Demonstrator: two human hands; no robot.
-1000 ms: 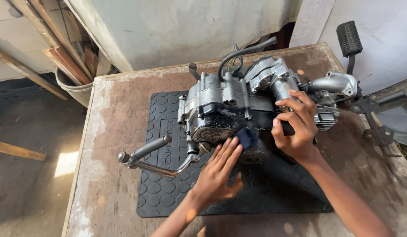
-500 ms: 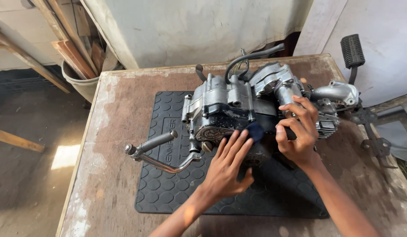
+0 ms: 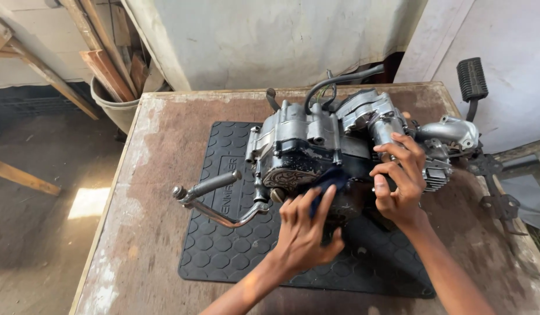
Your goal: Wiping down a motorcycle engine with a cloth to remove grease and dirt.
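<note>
A: Where's the engine (image 3: 334, 151) sitting?

B: On the black rubber mat (image 3: 223, 245), which covers the middle of the worn wooden table (image 3: 147, 192). Its kick lever (image 3: 214, 195) sticks out from the engine's side toward the bare end of the table.

A: And the hands?

B: The left hand (image 3: 305, 233) is flat against the engine's near side cover, fingers spread and pressing a dark blue cloth (image 3: 328, 181) onto the metal. The right hand (image 3: 401, 184) is curled over the top of the engine by the finned cylinder, fingers bent and gripping the casting, it seems to steady it.

A: How would you wipe well here?

B: I'd judge it best to keep the cloth bunched under the fingertips and work in short strokes around the cover's edges, where grime collects. The right hand should hold firm so the engine doesn't rock on the mat.

A: Anything beyond the engine?

B: A bucket (image 3: 115, 108) with wooden planks (image 3: 104, 64) stands past the table's far corner, well away from the engine.
</note>
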